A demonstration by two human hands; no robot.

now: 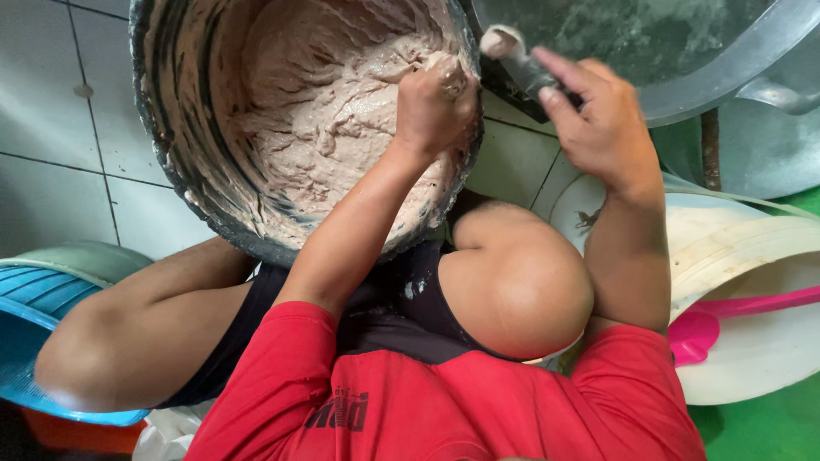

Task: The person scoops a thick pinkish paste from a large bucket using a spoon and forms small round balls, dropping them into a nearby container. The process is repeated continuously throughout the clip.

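1. Looking down from the head camera, the view took in a seated person in a red shirt (444, 401) and dark shorts, knees spread, with a large dark bucket (171, 179) tilted between the legs on a pale tiled floor (51, 128).
2. The bucket held a thick pinkish-beige paste (325, 119) that filled its lower part and smeared its walls.
3. The left hand (434, 104) was pushed into the paste near the bucket's right rim, fingers curled into a closed fist; whether it gripped a lump or only pressed could not be told.
4. The right hand (598, 115) sat just outside the rim, thumb and fingers pinched on a dark scraper (528, 67) whose tip carried a blob of paste.
5. The paste looked soft, wet, sticky and heavy, likely to cling to skin; it would best be scooped from beneath with a cupped hand or the scraper, while the bucket would best be gripped by its rim.
6. A blue basket (34, 341) lay at lower left beside the knee.
7. A white tub (752, 256) with a pink scoop (726, 316) stood at right, touching the right arm.
8. A grey basin (683, 51) lay at top right, over a green floor patch.
9. No packages or signs showed; the only label was dark print on the shirt's chest.
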